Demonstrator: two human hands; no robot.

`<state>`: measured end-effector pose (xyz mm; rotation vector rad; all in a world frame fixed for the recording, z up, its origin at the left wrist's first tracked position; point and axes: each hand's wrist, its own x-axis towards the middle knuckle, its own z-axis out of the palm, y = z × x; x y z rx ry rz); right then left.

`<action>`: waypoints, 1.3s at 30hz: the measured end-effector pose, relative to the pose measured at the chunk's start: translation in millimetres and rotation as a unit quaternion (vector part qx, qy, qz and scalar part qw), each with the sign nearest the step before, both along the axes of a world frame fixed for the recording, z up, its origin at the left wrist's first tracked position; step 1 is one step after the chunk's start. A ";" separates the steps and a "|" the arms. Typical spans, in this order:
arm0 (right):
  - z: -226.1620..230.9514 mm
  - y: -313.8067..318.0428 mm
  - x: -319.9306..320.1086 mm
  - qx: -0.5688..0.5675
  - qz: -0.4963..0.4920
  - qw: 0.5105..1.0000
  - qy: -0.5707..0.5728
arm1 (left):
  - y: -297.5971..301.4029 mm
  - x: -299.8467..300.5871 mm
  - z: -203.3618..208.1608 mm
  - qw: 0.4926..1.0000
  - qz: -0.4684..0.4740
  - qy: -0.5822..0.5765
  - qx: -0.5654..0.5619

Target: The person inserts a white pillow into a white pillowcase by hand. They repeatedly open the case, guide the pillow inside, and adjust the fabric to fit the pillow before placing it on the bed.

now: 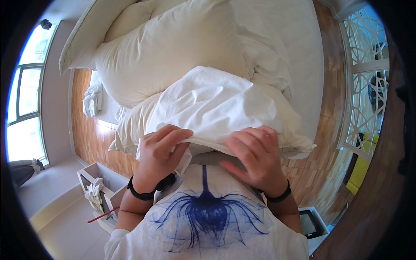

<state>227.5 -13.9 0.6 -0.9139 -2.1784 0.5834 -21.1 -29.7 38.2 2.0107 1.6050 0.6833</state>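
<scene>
Cloth: thin white fabric cloth (pixel 212 97) is lying rumpled over a plump cream fabric pillow (pixel 294 119) at the near side of a white-sheeted bed (pixel 305 56); pillow is hiding the bed's near edge, so can't tell whether it's overhanging
Left hand: left hand (pixel 158 149) is holding narrow, thumb and fingers pinching the cloth's near edge, left of its middle
Right hand: right hand (pixel 258 149) is curving over the same edge, right of its middle, thumb standing well apart from fingers; motion is blurring it, so can't tell if it's holding cloth
Cloth weight: likely light, probably asking little of either hand
Cloth stiffness: creasing all over, so reading as limp; probably bending under any push, behaving better under tension
Cloth slip: looking smooth and matt, probably gripping fine in a pinch but sliding easily over the pillow
Cloth damage: not looking fragile; hard tugging at one point could be straining the edge
Hold spot: near edge is looking best, one pinch per side, spaced apart so the span isn't sagging
Pillow feel: bulging softly, likely squashing easily; its ends are sticking out past the cloth, offering corners for gripping
</scene>
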 end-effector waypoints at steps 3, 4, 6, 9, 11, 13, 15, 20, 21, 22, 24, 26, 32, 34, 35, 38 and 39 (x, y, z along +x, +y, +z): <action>-15.2 -14.0 20.4 0.005 -0.072 0.997 -0.022 | -4.6 -10.4 5.6 0.999 0.033 -0.016 -0.029; -22.3 -17.8 24.7 0.009 -0.109 0.993 -0.044 | -4.6 -12.5 4.5 0.999 0.022 -0.031 -0.004; -37.4 -22.1 29.7 0.013 -0.174 0.982 -0.067 | -8.1 -16.7 5.6 1.000 0.014 -0.020 0.016; -55.9 -20.4 33.1 0.016 -0.245 0.967 -0.062 | -14.5 -23.1 7.8 0.999 0.005 -0.011 0.041; -59.9 -18.4 35.5 0.016 -0.275 0.960 -0.051 | -19.8 -28.7 11.1 0.998 0.017 -0.010 0.059; -57.1 -17.8 40.2 0.054 -0.289 0.956 -0.013 | -25.3 -35.6 15.7 0.996 0.047 -0.011 0.077; -51.9 -17.7 45.5 0.086 -0.295 0.952 0.006 | -28.9 -44.4 19.6 0.992 0.055 0.012 0.110; -49.6 -20.4 55.9 0.059 -0.260 0.963 -0.027 | -36.3 -56.9 16.2 0.999 0.006 0.030 0.045; -51.4 -20.8 58.1 0.028 -0.244 0.968 -0.043 | -37.3 -57.4 13.5 0.999 -0.022 0.029 0.011; -52.5 -21.4 61.2 0.025 -0.236 0.970 -0.060 | -38.9 -56.4 10.4 0.999 -0.031 0.023 -0.032; -53.2 -23.2 66.5 0.012 -0.221 0.971 -0.091 | -41.5 -53.5 3.6 0.997 -0.047 0.040 -0.050; -51.3 -24.7 69.0 -0.012 -0.244 0.967 -0.067 | -42.7 -51.7 -1.0 0.995 -0.056 0.056 -0.054; -39.6 -19.8 58.0 -0.075 -0.168 0.979 -0.085 | -42.3 -50.8 -3.2 0.998 -0.037 0.050 -0.021; -44.6 -17.2 48.3 -0.086 -0.164 0.972 -0.147 | -42.7 -50.6 -2.9 0.998 -0.033 0.050 -0.019; -48.7 -15.5 45.0 -0.054 -0.165 0.975 -0.137 | -43.2 -50.3 -3.1 0.998 -0.034 0.049 -0.017; -60.4 -11.8 43.9 -0.004 -0.167 0.977 -0.134 | -45.4 -49.6 -4.9 0.998 -0.035 0.045 -0.005; -62.2 -10.6 46.7 0.007 -0.166 0.978 -0.126 | -46.2 -49.6 -5.8 0.999 -0.033 0.041 -0.001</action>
